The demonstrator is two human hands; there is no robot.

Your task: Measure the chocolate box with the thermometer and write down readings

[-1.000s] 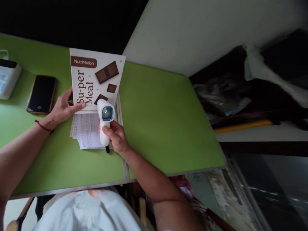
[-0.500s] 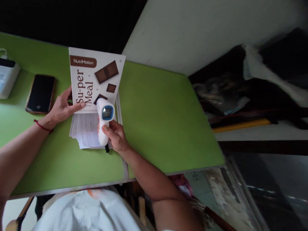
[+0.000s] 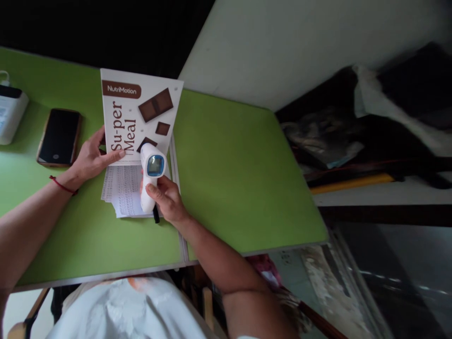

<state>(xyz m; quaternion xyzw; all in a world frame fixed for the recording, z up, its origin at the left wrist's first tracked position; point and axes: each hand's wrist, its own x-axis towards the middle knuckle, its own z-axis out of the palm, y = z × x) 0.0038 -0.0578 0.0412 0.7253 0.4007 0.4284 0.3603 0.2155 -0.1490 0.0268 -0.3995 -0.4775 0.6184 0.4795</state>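
My left hand grips the lower left corner of a white cardboard box printed "NutriMotion Su-per Meal", its thumb lying on the front face. In my right hand is a white infrared thermometer with a blue-rimmed screen, fingers wrapped round its handle and its head at the box's lower edge. Whether the two touch I cannot tell. Printed paper sheets lie on the table below the box, partly covered by it and by the thermometer. A black pen-like item pokes out beside my right hand.
A smartphone in a brown case lies left of the box on the green table. Farther left stands a white device with a cable. A seam runs across the tabletop. Beyond the right edge is a dark shelf with cloth-like items.
The thermometer has shifted and tilted slightly to the left in my right hand, and its screen looks lighter. My left hand and the box have stayed in place.
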